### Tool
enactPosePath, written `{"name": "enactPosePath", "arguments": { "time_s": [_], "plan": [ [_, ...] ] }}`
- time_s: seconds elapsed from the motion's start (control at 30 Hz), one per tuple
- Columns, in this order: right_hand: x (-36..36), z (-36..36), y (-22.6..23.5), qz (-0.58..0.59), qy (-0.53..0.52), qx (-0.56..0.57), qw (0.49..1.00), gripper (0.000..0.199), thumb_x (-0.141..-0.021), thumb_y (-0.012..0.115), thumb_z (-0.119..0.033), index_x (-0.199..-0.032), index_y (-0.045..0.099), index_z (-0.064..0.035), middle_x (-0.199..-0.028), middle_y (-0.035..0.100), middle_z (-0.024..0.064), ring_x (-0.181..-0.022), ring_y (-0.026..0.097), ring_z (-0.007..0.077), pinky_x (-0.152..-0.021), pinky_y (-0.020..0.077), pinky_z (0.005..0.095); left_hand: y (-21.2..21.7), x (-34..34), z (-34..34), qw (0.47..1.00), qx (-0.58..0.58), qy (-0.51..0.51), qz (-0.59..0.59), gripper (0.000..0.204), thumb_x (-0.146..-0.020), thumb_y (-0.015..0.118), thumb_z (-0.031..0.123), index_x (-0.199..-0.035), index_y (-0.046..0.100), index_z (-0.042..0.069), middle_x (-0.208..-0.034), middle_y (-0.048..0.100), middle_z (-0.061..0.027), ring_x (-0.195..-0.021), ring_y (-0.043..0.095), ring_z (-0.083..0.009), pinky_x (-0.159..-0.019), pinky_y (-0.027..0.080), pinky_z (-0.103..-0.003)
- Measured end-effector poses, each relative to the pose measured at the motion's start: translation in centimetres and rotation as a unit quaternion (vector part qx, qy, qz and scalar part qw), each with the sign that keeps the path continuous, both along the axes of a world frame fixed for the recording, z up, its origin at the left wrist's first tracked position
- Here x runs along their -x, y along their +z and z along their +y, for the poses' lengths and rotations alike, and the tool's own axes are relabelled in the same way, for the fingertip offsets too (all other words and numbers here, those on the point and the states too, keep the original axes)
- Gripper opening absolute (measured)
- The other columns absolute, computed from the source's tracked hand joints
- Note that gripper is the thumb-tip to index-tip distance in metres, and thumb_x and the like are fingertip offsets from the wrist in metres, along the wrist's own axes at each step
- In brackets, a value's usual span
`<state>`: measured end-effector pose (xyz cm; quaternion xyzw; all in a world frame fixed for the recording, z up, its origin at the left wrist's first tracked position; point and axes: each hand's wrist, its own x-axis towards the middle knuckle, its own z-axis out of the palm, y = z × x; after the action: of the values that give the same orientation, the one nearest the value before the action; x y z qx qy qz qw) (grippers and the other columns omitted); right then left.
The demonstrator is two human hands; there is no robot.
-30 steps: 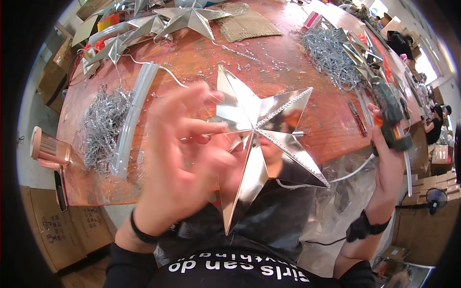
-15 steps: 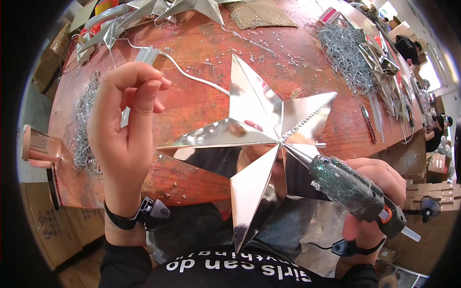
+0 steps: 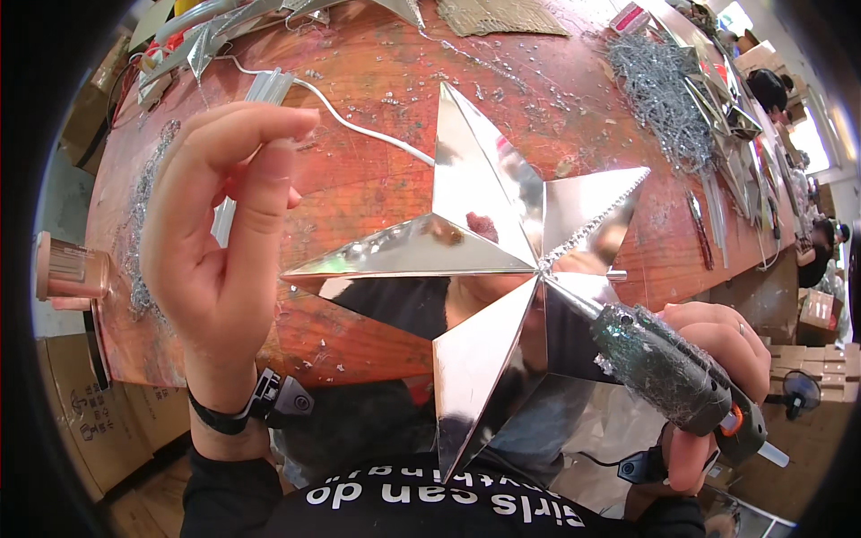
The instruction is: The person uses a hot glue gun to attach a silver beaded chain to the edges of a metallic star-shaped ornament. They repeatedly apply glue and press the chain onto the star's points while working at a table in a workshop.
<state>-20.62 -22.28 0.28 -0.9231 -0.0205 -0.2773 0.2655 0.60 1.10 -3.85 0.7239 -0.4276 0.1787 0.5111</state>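
A shiny silver five-pointed star (image 3: 484, 350) lies over the table's near edge and my lap; what supports it underneath is hidden. A beaded silver tinsel strand (image 3: 592, 224) runs along its upper-right ridge to the centre. My right hand (image 3: 722, 345) is wrapped round a dark, glue-crusted glue gun (image 3: 664, 368), whose metal nozzle meets the star's centre. A clear glue stick (image 3: 773, 455) pokes from the gun's back end. Left of the star, my left hand (image 3: 220, 220) is raised, thumb and index finger pinched; anything between them is too small to make out.
Silver tinsel heaps lie at right (image 3: 659, 99) and behind my left hand. Clear sticks (image 3: 269, 87) and a white cord (image 3: 359, 134) lie on the red-brown table (image 3: 359, 188). More silver stars (image 3: 215, 40) and cardboard (image 3: 502, 16) are far off. A pinkish cup (image 3: 76, 267) stands left.
The view has shifted slightly. My left hand has moved a little up and left. The glue gun's nozzle stays at the star's centre, and my right hand still grips the gun.
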Motion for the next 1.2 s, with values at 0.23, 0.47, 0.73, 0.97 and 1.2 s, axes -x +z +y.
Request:
{"name": "enactPosePath", "arguments": {
  "time_s": [0.23,0.47,0.73,0.97,1.2],
  "plan": [
    [0.1,-0.2,0.6,0.025,0.050,0.008,0.998,0.082,-0.048,0.067,-0.078,-0.074,0.058,-0.0008,-0.065,0.061,0.0084,-0.061,0.063,0.0239,-0.060,0.0512,0.0343,0.2,-0.1,0.4,0.999,-0.029,0.010,-0.020,0.011,-0.090,0.054,-0.003,-0.098,0.062,-0.003,-0.103,0.059,-0.0074,-0.075,0.049,-0.0056,-0.065,0.038,-0.018],
    [0.9,1.1,0.8,0.042,0.024,0.034,0.998,0.084,-0.055,0.056,-0.085,-0.069,0.057,-0.0019,-0.066,0.062,0.0082,-0.059,0.061,0.0227,-0.065,0.0517,0.0347,0.2,0.1,0.4,0.999,-0.042,0.010,-0.019,0.010,-0.086,0.059,-0.007,-0.095,0.061,-0.003,-0.094,0.056,-0.0054,-0.077,0.048,-0.0060,-0.067,0.038,-0.017],
    [1.8,1.8,3.4,0.160,0.040,0.061,0.984,0.022,-0.071,0.070,-0.028,-0.079,0.064,-0.0086,-0.089,0.069,0.0058,-0.088,0.066,0.0236,-0.086,0.0513,0.0423,-0.2,0.3,0.2,0.999,0.043,-0.004,-0.025,0.014,-0.081,0.062,-0.014,-0.088,0.057,-0.002,-0.084,0.051,-0.0043,-0.074,0.046,-0.0068,-0.066,0.039,-0.018],
    [1.9,1.1,2.3,0.124,0.067,0.085,0.986,0.060,-0.061,0.061,-0.065,-0.072,0.060,-0.0062,-0.074,0.065,0.0067,-0.071,0.063,0.0234,-0.078,0.0519,0.0425,-0.4,0.2,0.2,0.998,0.062,-0.020,-0.021,0.020,-0.078,0.064,-0.017,-0.084,0.054,-0.001,-0.081,0.048,-0.0037,-0.072,0.045,-0.0070,-0.065,0.039,-0.017],
    [1.6,1.0,1.6,0.082,0.081,0.100,0.988,0.086,-0.052,0.055,-0.089,-0.068,0.058,-0.0042,-0.064,0.062,0.0072,-0.060,0.060,0.0228,-0.072,0.0520,0.0419,-0.4,0.3,0.2,0.995,0.095,-0.010,-0.041,0.027,-0.075,0.068,-0.017,-0.080,0.050,0.002,-0.081,0.047,-0.0037,-0.070,0.043,-0.0071,-0.063,0.038,-0.017]
  ]
}}
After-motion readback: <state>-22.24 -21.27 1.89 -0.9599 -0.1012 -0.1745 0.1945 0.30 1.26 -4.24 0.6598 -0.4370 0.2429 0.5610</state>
